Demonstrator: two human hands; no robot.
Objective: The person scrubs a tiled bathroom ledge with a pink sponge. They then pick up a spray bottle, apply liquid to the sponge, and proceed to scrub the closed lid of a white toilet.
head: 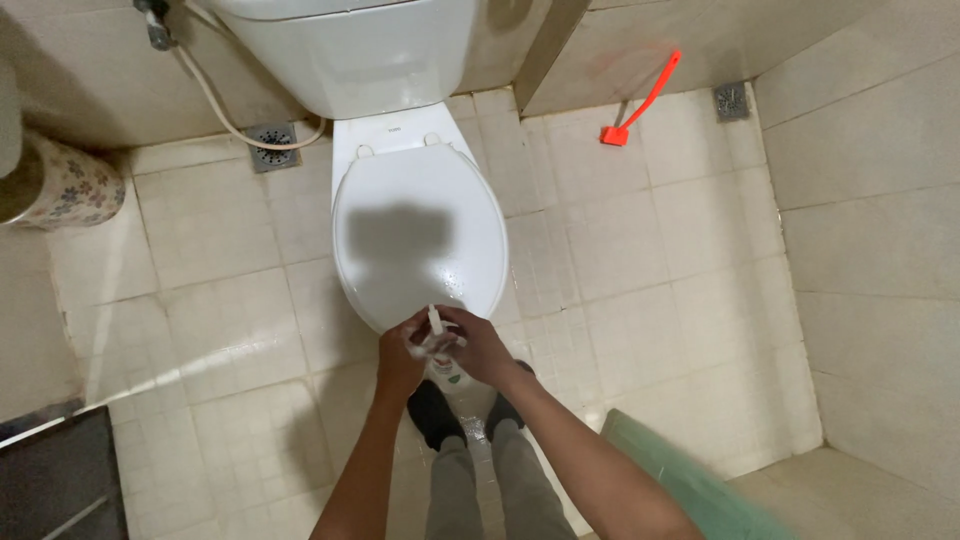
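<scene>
Standing over a white toilet (418, 235) with its lid down, a small white spray bottle (441, 350) was held in both hands just in front of the lid's near edge. The bottle's long axis was roughly upright, tilted slightly away from the body, with the nozzle end pointing up and toward the lid. The left hand (402, 358) was wrapped around the bottle's left side, its grip pressed closed on it; the right hand (482, 348) was closed over the top and right side. The lid's near part was seen wet with droplets. An orange brush (640, 105) was leaned against the wall, and a floral-patterned bin (62, 185) was set at the far left on the tiled floor (640, 260).
</scene>
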